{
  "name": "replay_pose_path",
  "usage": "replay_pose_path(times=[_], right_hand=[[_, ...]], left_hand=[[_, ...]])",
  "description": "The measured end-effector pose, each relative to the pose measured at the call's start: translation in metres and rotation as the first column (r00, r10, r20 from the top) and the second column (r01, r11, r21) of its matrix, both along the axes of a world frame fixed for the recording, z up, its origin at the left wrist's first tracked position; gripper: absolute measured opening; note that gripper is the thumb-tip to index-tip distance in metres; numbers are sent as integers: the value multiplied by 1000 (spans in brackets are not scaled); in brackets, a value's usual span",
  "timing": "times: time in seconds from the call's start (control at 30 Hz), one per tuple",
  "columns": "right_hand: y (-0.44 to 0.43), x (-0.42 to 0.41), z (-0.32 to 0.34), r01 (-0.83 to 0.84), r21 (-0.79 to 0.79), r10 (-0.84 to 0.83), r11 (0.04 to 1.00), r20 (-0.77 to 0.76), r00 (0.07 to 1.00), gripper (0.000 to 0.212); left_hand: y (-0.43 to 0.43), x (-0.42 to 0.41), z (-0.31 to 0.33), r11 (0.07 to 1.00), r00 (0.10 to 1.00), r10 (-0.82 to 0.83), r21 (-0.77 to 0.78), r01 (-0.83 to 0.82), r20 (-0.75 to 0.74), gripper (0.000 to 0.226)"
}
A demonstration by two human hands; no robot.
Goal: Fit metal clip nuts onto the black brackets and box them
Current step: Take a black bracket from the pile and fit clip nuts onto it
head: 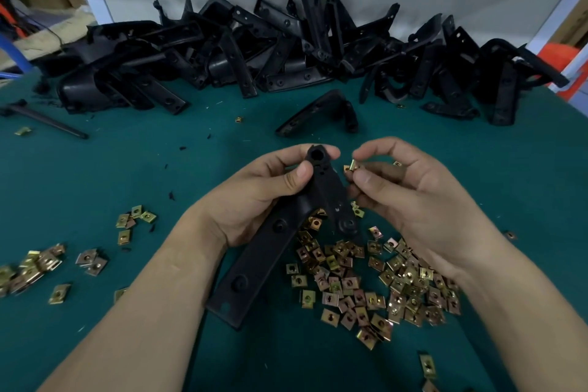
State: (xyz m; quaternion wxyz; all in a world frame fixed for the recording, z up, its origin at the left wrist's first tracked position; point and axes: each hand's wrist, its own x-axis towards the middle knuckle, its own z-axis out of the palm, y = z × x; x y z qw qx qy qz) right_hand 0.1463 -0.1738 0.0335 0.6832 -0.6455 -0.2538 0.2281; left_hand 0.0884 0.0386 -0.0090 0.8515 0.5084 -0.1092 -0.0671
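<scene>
My left hand (254,194) grips a black bracket (264,258) near its bend, with the round socket end pointing up between thumb and forefinger. The bracket's long flat arm runs down and to the left over my wrist. My right hand (410,197) pinches one brass-coloured clip nut (352,165) between thumb and forefinger, just right of the bracket's top end and apart from it. A heap of loose clip nuts (375,283) lies on the green table mat (191,169) under and below my right hand.
A big pile of black brackets (286,51) fills the back of the table against a white wall. One single bracket (318,111) lies in front of it. Smaller clusters of clip nuts (38,264) sit at the left. A black rod (44,119) lies far left.
</scene>
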Motion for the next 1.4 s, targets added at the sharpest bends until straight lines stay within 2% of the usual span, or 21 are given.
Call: replay_pose_path(times=[0.13, 0.23, 0.43, 0.57, 0.7, 0.83, 1.0, 1.17, 1.27, 1.4], right_hand=[[2, -2, -1, 136, -123, -100, 983, 265, 959, 25], [5, -3, -3, 219, -167, -156, 961, 327, 932, 20], [8, -6, -5, 234, -171, -185, 957, 259, 948, 13], [10, -7, -3, 209, -66, -206, 976, 45, 977, 14], [11, -9, -1, 161, -40, -163, 986, -41, 986, 19], [11, -10, 0, 148, -29, -150, 989, -120, 981, 13], [13, -12, -2, 190, -7, -188, 982, -182, 965, 11], [16, -16, -3, 158, 17, -148, 987, -264, 953, 12], [15, -14, -3, 219, 17, -206, 976, -268, 941, 9], [15, -15, -3, 167, 9, -160, 986, -230, 960, 10]], left_hand=[[0, 0, -1, 1000, 1000, -18, 12, 18, -12, 31], [-1, 0, 0, 1000, 1000, -19, 9, 20, -21, 30], [-3, 1, 1, 1000, 999, -14, -1, 14, -31, 30], [-3, 1, 0, 1000, 999, -16, 4, 17, -34, 29], [-3, 2, -1, 999, 999, -41, 6, 42, -28, 27], [-3, 2, -1, 998, 998, -57, 34, 58, -14, 26], [-3, 2, 0, 997, 998, -57, 45, 58, -12, 26], [-3, 3, -1, 998, 1000, -26, 60, 27, -13, 26], [-3, 3, -1, 998, 999, -21, 57, 22, -25, 27], [-3, 3, -1, 996, 1000, -28, 79, 29, -10, 25]])
